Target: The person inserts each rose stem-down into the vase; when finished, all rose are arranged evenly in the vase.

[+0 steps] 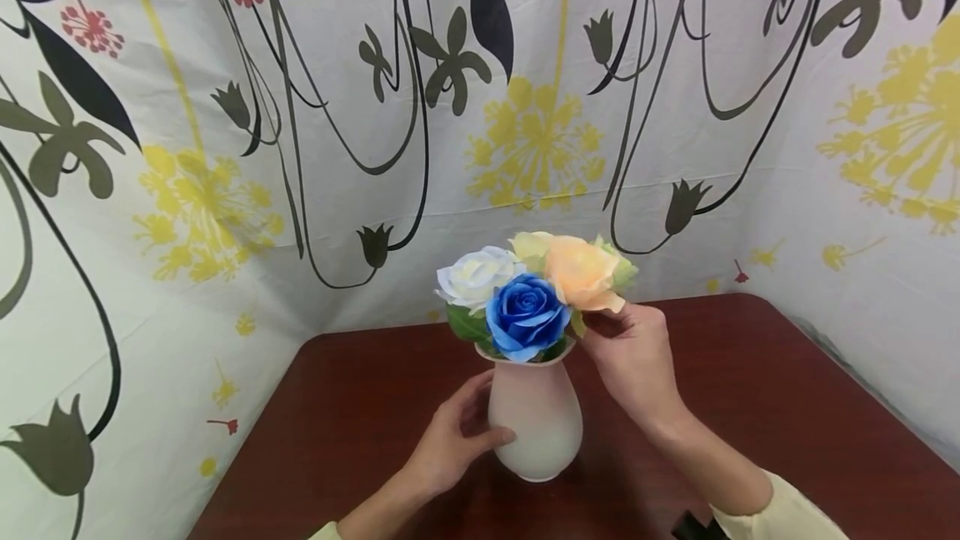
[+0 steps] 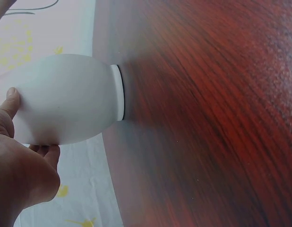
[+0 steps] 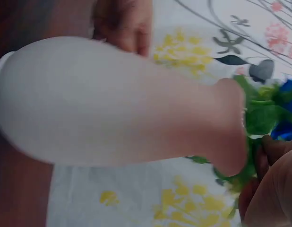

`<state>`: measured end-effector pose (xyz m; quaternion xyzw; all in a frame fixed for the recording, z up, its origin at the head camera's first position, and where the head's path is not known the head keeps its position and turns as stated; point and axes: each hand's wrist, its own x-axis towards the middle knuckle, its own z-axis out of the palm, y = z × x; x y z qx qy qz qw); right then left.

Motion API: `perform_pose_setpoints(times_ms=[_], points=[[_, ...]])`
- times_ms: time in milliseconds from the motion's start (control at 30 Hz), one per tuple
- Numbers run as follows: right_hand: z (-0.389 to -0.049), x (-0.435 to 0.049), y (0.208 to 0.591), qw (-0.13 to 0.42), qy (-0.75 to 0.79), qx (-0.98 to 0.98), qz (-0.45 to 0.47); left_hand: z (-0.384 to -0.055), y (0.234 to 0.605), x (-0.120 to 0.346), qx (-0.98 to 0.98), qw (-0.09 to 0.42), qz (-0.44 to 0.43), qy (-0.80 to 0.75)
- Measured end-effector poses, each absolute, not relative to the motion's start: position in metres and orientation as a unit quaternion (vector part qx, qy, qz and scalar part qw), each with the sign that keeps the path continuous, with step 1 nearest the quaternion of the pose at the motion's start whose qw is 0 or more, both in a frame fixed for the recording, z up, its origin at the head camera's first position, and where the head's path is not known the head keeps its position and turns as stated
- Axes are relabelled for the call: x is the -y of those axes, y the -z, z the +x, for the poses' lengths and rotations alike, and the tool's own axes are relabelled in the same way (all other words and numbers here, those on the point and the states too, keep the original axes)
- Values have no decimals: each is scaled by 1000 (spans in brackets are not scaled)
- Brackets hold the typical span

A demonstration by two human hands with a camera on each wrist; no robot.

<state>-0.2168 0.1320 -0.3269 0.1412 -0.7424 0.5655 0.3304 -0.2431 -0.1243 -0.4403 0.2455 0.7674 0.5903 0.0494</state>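
Note:
A pale vase point(image 1: 536, 419), white below and pinkish toward its flared mouth, stands upright on the table. My left hand point(image 1: 453, 436) grips its left side, thumb across the front and fingers behind; the left wrist view shows the thumb and fingertips on the vase point(image 2: 70, 99). White point(image 1: 477, 276), blue point(image 1: 527, 317) and peach point(image 1: 581, 272) artificial roses fill the mouth, with green leaves point(image 1: 467, 323) under them. Just below the peach rose, at the rim's right, my right hand point(image 1: 633, 365) pinches a green stem, its fingertips among the leaves point(image 3: 259, 118).
The dark red wood-grain table point(image 1: 360, 415) carries the vase near its middle. A white cloth point(image 1: 337, 148) printed with flowers hangs behind the table and along both sides. Beside the right sleeve point(image 1: 772, 515) a small black object point(image 1: 697, 527) shows at the bottom edge.

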Motion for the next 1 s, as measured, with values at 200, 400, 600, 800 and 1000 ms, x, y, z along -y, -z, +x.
perform_pose_setpoints(times_ms=[200, 400, 600, 800, 1000], points=[[-211, -134, 356, 263, -602, 748, 99, -241, 441, 123, -765, 48, 247, -593], [-201, -130, 373, 169, -700, 692, 48, -241, 440, 123, -766, 46, 245, -593], [-203, -133, 391, 117, -703, 700, 47, -242, 440, 124, -765, 51, 241, -595], [-206, -139, 408, 85, -672, 734, 52, -241, 442, 125, -767, 54, 238, -593], [-207, -147, 420, 74, -654, 750, 63, -243, 443, 127, -777, 43, 239, -581]])
